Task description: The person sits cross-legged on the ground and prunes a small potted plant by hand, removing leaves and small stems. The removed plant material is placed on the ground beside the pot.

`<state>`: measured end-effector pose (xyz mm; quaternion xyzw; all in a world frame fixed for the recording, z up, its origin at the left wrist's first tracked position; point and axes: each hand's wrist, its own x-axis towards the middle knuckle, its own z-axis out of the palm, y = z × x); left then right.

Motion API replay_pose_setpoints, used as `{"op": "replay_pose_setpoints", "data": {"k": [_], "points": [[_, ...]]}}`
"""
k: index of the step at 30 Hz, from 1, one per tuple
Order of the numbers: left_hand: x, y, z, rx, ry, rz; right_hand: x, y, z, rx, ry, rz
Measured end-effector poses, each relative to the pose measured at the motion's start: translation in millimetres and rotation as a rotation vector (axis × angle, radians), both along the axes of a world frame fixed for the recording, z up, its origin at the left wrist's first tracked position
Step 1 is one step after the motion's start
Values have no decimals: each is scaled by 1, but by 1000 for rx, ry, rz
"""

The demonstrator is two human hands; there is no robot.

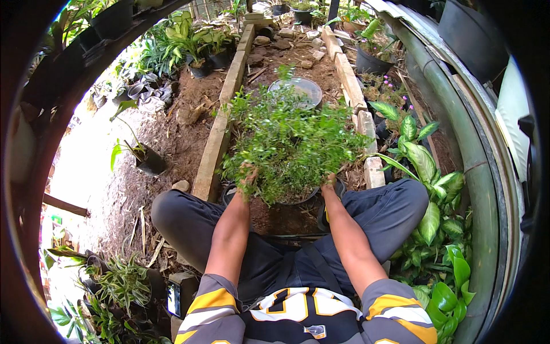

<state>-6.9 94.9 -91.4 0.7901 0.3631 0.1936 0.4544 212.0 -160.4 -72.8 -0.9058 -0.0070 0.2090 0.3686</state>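
Note:
A bushy plant with small green leaves (296,137) fills the space between my knees, growing from a dark round pot (300,200) whose near rim shows low down. At the plant's left side is my left hand (248,174), blurred and partly covered by leaves. My right hand (329,181) is at the pot's right edge, its fingers largely hidden by foliage. Whether either hand grips the pot or stems cannot be told. Behind the bush, a round container with a greyish top (300,91) stands on the soil.
Rows of blocks border the soil strip, left (219,142) and right (350,77). Stones (282,44) lie at the far end. Variegated leafy plants (423,163) and a thick green bamboo pole (468,150) are at right. A small potted plant (150,160) leans at left; a phone (174,298) is lower left.

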Motion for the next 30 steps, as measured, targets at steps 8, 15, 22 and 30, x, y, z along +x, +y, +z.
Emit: {"op": "replay_pose_setpoints", "data": {"k": [8, 15, 22, 30], "points": [[-11, -4, -12, -51, -23, 4, 20, -15, -27, -126, -147, 351], [-10, -27, -9, -100, -11, -41, 24, -25, -70, -230, 32, 149], [-23, -34, -12, -192, -31, -50, 0, -30, -30, -50, 209, -14], [-46, -37, -20, -308, -50, -47, 0, -25, -27, 3, 239, -18]]}}
